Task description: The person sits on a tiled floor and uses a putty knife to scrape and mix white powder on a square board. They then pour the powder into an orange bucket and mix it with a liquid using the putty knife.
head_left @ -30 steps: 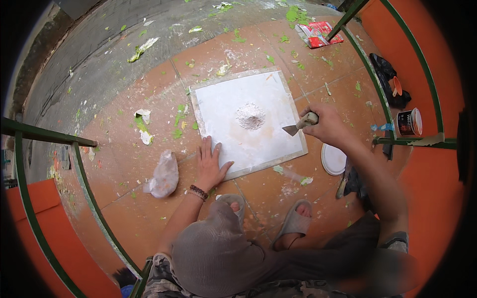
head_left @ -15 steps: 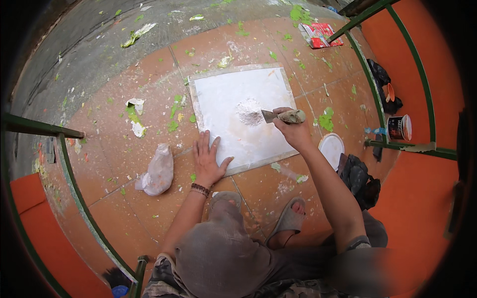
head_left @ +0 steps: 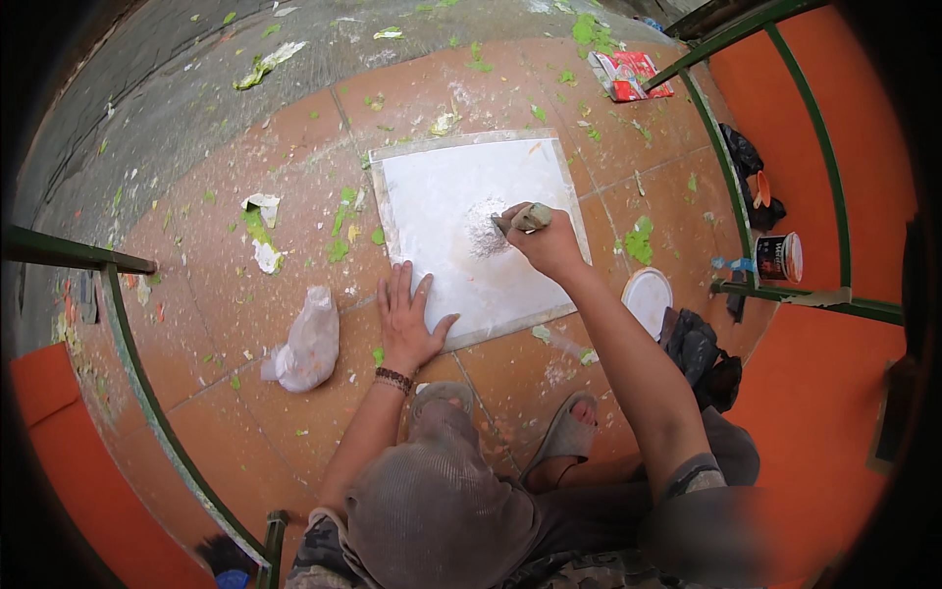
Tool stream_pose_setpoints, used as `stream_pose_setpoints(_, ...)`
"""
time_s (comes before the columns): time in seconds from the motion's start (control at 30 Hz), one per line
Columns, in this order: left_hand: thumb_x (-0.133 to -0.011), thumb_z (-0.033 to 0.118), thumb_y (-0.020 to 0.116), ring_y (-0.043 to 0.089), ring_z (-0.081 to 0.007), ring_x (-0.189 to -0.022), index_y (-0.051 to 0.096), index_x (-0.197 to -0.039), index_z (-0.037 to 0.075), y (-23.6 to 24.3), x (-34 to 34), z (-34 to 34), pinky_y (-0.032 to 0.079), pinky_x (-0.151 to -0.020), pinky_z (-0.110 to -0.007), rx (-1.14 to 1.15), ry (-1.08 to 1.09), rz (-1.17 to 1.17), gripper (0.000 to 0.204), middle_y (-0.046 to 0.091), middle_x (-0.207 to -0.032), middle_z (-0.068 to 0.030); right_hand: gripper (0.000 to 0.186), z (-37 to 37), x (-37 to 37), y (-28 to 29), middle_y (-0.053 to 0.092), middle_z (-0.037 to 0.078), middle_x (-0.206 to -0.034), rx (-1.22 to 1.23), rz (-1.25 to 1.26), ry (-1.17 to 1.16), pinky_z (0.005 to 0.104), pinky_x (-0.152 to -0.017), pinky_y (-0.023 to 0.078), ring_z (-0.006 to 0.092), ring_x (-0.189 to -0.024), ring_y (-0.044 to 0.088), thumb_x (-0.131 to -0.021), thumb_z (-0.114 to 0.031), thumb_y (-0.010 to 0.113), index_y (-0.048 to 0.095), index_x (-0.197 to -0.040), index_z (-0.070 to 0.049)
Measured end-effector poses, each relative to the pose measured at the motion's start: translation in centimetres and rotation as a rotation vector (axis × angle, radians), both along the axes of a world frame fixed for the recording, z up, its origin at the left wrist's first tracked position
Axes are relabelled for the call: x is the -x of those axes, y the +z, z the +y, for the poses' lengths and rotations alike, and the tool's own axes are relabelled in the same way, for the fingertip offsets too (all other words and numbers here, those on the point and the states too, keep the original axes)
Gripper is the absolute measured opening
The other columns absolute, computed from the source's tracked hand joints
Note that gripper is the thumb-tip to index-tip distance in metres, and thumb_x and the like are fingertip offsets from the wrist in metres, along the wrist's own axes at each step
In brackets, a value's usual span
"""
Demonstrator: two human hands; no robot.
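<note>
A square white board (head_left: 442, 187) with worn edges lies flat on the tiled floor. Near its middle is a small heap of whitish powder (head_left: 485, 224). My right hand (head_left: 546, 241) grips the pale, stained handle of a putty knife (head_left: 531, 218); the blade, mostly foreshortened, meets the right side of the heap. Flat on the board's near left corner rests my left hand (head_left: 409, 324), fingers spread. A knotted, translucent plastic bag (head_left: 308, 344) with pale contents sits on the tiles left of that hand.
Right of the board are a round white lid (head_left: 648, 302), a black plastic bag (head_left: 701, 355) and a dark tub (head_left: 778, 258). Green metal rails (head_left: 721, 167) run along both sides. Green and white paint flakes (head_left: 640, 240) litter the tiles. A red packet (head_left: 631, 77) lies at the far right.
My right hand has shifted left with the putty knife and turned it more upright, bringing the blade to the powder heap. My left hand stays on the board.
</note>
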State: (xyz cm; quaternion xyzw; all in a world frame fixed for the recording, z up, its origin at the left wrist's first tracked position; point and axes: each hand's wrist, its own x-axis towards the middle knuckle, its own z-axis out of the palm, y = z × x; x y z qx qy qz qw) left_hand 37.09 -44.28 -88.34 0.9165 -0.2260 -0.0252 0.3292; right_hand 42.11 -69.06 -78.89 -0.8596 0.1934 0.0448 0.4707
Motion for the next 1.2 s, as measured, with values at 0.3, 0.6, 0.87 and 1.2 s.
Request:
stream_pose_setpoints(0.3,-0.076,0.041,0.074,0.022,-0.0356,-0.143,0.052,-0.131,0.006,0.0,-0.2,0.2,0.011,-0.117,-0.053,0.011,0.007,0.009,0.069,0.031,-0.151,-0.0207,0.020,0.6,-0.6,0.3,0.072,0.012,-0.085,0.028,0.048,0.078,0.0324,-0.073,0.054,0.0198,-0.079,0.069,-0.074,-0.006,0.069,0.071,-0.094,-0.004)
stream_pose_setpoints(0.6,-0.075,0.036,0.074,0.026,-0.0357,-0.142,0.052,-0.130,0.006,-0.5,-0.1,-0.7,0.012,-0.116,-0.053,0.027,-0.006,-0.018,0.066,0.034,-0.150,-0.0202,0.022,-0.4,1.5,0.3,0.071,0.014,-0.085,-0.115,-0.151,-0.276,0.0317,-0.069,0.055,0.0216,-0.077,0.069,-0.080,-0.013,0.068,0.070,-0.097,0.001)
stream_pose_setpoints(0.87,-0.083,0.024,0.068,0.036,-0.0347,-0.135,0.053,-0.127,0.005,-0.6,0.9,-2.4,0.022,-0.110,-0.050,0.061,0.100,-0.109,0.050,0.045,-0.141,-0.0188,0.027,1.9,12.5,-5.6,0.066,0.013,-0.096,-0.948,0.154,-0.682,0.0323,-0.069,0.059,0.0215,-0.080,0.068,-0.086,-0.006,0.068,0.059,-0.109,0.005)
stream_pose_setpoints(1.2,-0.082,0.015,0.067,0.049,-0.0315,-0.117,0.057,-0.120,0.004,1.5,2.0,-6.7,0.030,-0.099,-0.044,0.257,-0.009,-0.087,0.041,0.055,-0.123,-0.0162,0.025,2.8,15.0,-7.6,0.064,0.012,-0.097,-1.183,0.104,-0.973,0.0355,-0.078,0.058,0.0253,-0.091,0.067,-0.090,-0.011,0.068,0.057,-0.109,-0.001)
